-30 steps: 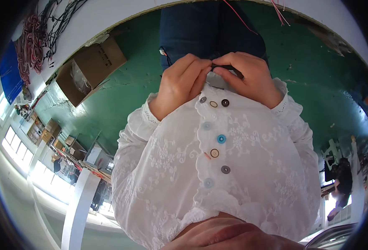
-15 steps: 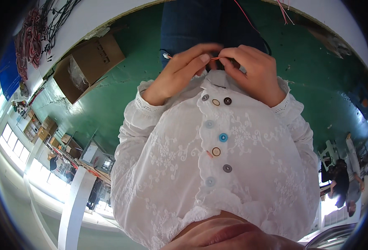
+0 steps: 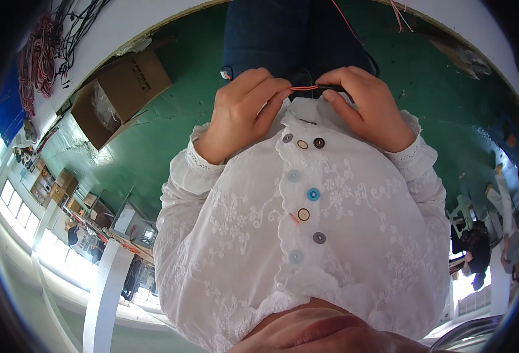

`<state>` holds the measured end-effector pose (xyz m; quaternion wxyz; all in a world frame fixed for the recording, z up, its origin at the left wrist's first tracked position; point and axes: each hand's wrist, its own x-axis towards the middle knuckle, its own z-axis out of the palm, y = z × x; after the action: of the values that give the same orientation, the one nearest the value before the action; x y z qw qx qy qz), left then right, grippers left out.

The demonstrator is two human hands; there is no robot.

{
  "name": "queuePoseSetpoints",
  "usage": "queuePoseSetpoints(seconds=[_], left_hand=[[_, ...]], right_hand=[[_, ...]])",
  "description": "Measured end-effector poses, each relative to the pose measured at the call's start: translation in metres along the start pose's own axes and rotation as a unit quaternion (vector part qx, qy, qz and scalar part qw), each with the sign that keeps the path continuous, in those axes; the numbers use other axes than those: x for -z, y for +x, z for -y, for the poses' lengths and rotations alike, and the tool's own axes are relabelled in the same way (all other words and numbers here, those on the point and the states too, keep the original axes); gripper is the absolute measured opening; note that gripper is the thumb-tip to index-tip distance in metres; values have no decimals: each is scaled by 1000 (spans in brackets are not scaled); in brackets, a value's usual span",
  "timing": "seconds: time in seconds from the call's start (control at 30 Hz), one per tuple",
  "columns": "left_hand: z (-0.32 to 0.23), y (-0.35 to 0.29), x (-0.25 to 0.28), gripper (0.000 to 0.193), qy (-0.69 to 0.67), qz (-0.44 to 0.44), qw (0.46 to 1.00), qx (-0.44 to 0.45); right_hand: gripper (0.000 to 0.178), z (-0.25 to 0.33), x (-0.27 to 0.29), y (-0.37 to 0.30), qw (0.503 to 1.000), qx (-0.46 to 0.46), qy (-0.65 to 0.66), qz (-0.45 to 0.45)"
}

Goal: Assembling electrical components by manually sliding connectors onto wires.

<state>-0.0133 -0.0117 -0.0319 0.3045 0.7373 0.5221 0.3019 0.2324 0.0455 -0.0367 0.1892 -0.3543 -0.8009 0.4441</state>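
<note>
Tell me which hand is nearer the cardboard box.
Left. The left hand is to the right of the cardboard box; the right hand is farther right, past the orange wires.

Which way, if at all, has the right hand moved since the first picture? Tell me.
Yes: the right hand has moved rightward, farther from the cardboard box at the left.
</note>
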Motion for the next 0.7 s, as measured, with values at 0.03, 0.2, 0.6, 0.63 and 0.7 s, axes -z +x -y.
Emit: queuePoseSetpoints(seconds=[0.03,0.2,0.6,0.63,0.7], left_hand=[[-1,-1,0,11,0,0,1000,1],[-5,-4,-6,12,16,-7,1000,-2],[-11,0,-13,12,-40,-18,999,20],[-11,1,-14,12,-40,-18,999,20],[-12,2,-17,10,-57,-18,998,22]], right_hand=[[17,-1,1,-1,999,0,-23,25],[17,-1,-7,-2,1000,22,-4,15],[20,5,-13,3,998,55,-2,-21],[20,4,-13,3,998,58,-14,-19],[20,4,-14,4,998,61,-6,-17]])
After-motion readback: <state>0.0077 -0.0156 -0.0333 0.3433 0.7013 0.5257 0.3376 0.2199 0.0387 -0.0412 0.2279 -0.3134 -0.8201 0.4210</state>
